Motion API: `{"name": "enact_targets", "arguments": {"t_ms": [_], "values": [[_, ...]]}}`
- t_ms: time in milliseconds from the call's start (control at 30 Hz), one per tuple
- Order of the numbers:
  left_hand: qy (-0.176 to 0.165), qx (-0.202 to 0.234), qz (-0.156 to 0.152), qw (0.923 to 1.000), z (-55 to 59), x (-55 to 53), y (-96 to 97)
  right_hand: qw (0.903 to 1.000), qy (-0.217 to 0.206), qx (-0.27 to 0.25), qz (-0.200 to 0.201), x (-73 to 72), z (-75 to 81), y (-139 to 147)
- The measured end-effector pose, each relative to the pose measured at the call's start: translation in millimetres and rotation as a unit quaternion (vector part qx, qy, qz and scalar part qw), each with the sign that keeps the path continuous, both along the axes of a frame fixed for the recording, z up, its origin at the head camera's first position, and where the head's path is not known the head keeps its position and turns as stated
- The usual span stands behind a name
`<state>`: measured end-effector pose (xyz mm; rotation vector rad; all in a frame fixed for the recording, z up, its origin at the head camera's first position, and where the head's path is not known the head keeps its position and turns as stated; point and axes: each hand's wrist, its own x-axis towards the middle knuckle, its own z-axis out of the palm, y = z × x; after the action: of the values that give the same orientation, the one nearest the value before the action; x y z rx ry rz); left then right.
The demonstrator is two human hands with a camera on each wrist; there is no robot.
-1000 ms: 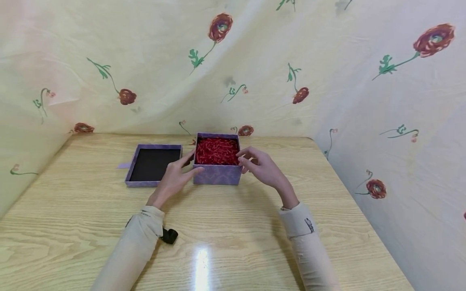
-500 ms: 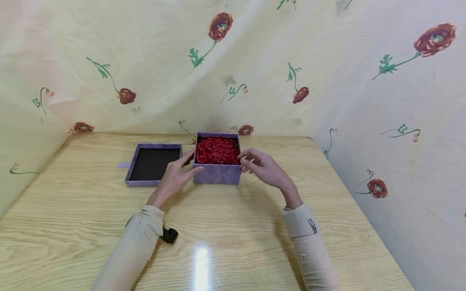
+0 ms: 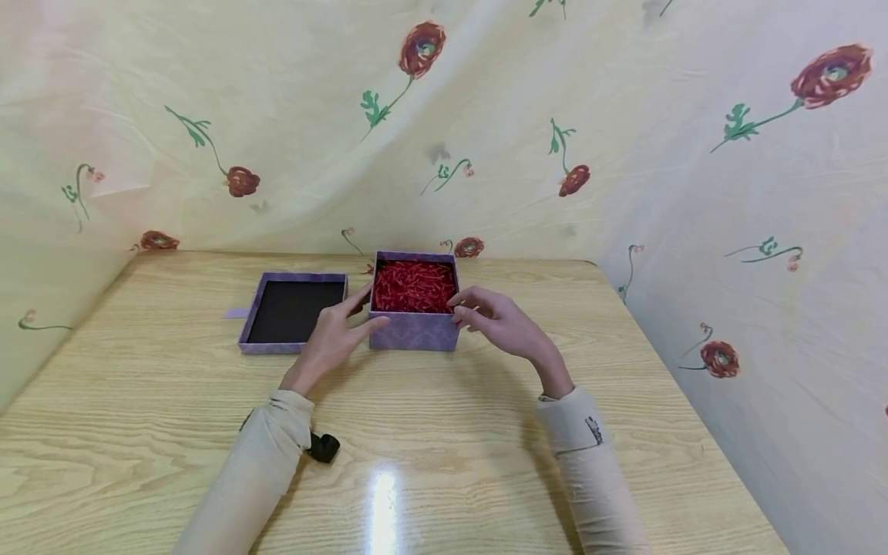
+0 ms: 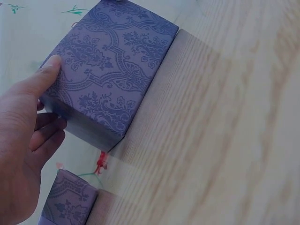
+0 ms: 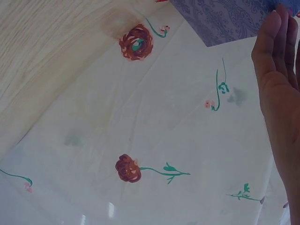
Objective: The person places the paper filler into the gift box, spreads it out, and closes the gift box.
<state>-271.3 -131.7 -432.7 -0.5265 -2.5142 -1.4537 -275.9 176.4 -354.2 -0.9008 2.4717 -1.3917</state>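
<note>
A purple patterned gift box sits lidless on the table, filled with red shredded paper. My left hand holds the box at its left front corner. In the left wrist view the thumb lies on the patterned front face, with the other fingers bent by the left side. At the right rim is my right hand, its loosely bent fingertips touching the edge beside the paper. In the right wrist view, those fingers are near-straight against the box's side.
Left of the box lies its purple lid, black inside facing up, with a ribbon tab. A red paper scrap is behind, between lid and box. A small black object shows by the left sleeve. Floral cloth hangs behind the table.
My right hand shifts slightly at the box's right rim, first out to the right, then back in. The left hand, box and lid stay in place.
</note>
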Motion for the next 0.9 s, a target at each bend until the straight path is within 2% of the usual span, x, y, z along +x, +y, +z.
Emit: {"name": "enact_targets", "arguments": {"t_ms": [267, 433, 567, 733, 900], "values": [[-0.003, 0.003, -0.002, 1.0, 0.2, -0.8, -0.1, 0.9985, 0.043, -0.009, -0.032, -0.5, 5.0, -4], [0.0, 0.003, -0.003, 1.0, 0.2, -0.2, -0.7, 0.9978, 0.051, 0.005, -0.042, -9.3, 8.9, -16], [0.0, 0.003, -0.002, 1.0, -0.3, 0.8, -1.5, 0.9962, 0.063, 0.054, -0.029, -20.8, 8.2, -30], [-0.006, 0.005, -0.004, 1.0, -1.1, 0.7, -1.9, 0.9875, 0.096, 0.124, -0.01, -27.6, 9.9, -43], [-0.003, 0.004, -0.004, 1.0, -0.6, -0.2, -1.1, 0.9858, 0.131, 0.099, -0.036, -27.7, 19.2, -42]]}}
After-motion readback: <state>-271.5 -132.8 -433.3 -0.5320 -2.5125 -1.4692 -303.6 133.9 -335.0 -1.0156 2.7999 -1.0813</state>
